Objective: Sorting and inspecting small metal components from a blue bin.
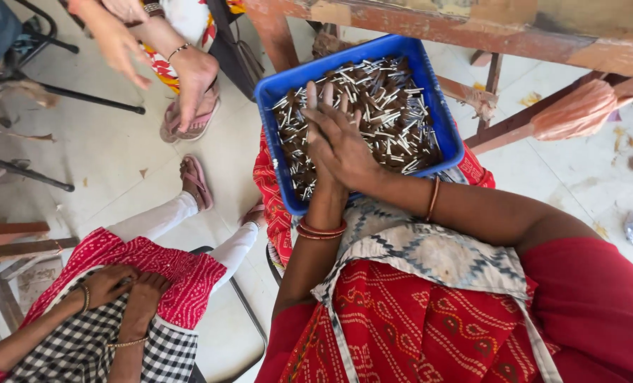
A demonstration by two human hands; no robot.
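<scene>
A blue plastic tray [268, 91] rests on my lap, filled with several thin brown sticks with white ends [391, 113]. Both my hands are over the tray's left half. My left hand [318, 98] reaches up from below with straight fingers lying on the sticks; most of it is hidden. My right hand [346, 147] comes in from the right and lies across the back of the left hand, fingers spread. Nothing shows in its fingers. Bangles circle both wrists.
A wooden table frame [472, 28] stands just beyond the tray, with an orange cloth bundle [579, 110] under it. A seated person's clasped hands [121, 287] are at lower left. Another person's hands [189, 71] and sandalled feet are at upper left, near black chair legs [82, 96].
</scene>
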